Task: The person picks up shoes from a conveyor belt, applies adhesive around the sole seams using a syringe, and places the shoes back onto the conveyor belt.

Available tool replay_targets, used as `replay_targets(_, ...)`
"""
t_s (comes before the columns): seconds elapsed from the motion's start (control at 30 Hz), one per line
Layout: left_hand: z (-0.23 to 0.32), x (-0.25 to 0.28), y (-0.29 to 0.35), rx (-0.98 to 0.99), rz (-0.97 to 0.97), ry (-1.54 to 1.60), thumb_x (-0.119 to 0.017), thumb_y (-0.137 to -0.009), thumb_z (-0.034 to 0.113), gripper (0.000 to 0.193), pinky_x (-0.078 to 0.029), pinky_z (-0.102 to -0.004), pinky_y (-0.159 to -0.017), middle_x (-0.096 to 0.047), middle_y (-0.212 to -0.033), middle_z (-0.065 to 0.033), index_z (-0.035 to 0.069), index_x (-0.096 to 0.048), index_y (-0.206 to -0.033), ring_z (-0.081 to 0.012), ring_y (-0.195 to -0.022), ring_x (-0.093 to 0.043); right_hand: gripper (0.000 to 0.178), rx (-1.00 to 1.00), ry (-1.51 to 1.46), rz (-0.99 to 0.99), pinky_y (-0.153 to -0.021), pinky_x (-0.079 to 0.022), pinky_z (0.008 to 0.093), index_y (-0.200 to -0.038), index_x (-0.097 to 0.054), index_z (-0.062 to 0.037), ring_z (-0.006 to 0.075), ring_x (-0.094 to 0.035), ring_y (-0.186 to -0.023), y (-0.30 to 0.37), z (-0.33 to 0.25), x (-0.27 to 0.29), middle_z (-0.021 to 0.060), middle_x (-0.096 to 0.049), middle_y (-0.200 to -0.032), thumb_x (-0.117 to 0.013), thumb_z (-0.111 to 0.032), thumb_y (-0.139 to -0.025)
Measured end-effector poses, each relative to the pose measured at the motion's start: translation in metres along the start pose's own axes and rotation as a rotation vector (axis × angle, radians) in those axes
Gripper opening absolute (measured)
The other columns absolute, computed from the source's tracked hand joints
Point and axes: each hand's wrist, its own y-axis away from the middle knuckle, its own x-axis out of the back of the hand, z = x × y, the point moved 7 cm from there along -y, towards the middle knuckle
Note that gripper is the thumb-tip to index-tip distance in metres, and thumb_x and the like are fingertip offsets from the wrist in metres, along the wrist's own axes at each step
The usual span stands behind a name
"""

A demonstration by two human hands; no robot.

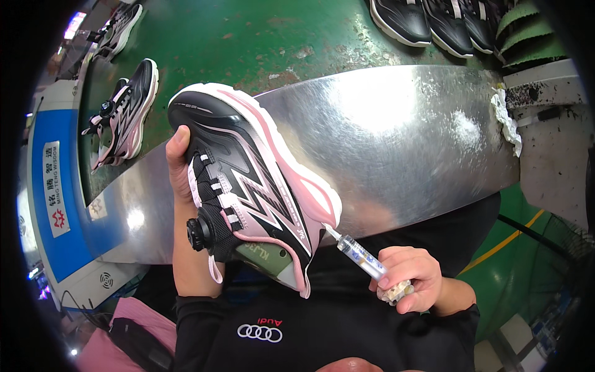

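Note:
A black and pink sneaker (248, 180) with a white and pink sole fills the middle of the view, tilted, toe up and to the left. My left hand (178, 162) is closed on its tongue side near the toe. A black round dial (199, 234) and a pale pink loop sit at its collar. My right hand (412, 279) grips a clear syringe (362, 257) with a pale crumpled wrap around its rear end. The syringe's thin white tip is at the heel, by the seam between upper and sole; whether it touches I cannot tell.
A shiny metal plate (427, 180) lies along the front of the green worktable (248, 37). More sneakers stand at the left (133, 115) and the far right (403, 22). Crumpled white tissue (507, 121) lies at the plate's right end. A blue and white machine (59, 260) borders the left.

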Motion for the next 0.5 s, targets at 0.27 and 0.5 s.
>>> replay_targets(0.27,0.008,0.017,0.003,0.023,0.156,-0.142,-0.059,-0.081,0.042,0.055,-0.051,-0.0466,-0.091,-0.06,-0.112,-0.0159,0.005,-0.052,-0.121,-0.0308,-0.102,-0.061,0.034,0.015,0.066,-0.023,-0.053,-0.04,0.0319,-0.101,-0.064,0.0,0.0227,-0.051,-0.06,0.003,0.002,0.002,0.0093,-0.066,-0.083,-0.074,-0.024,-0.079)
replay_targets(0.5,0.033,0.055,0.02,0.047,0.174,-0.282,-0.055,-0.088,0.039,0.052,-0.048,-0.0493,-0.094,-0.059,-0.121,-0.0175,0.003,-0.052,-0.125,-0.0316,-0.107,-0.06,0.032,0.034,0.098,-0.002,-0.055,-0.042,0.0319,-0.102,-0.064,-0.0008,0.0222,-0.053,-0.062,0.0,0.005,0.003,0.0077,-0.067,-0.085,-0.075,-0.02,-0.078)
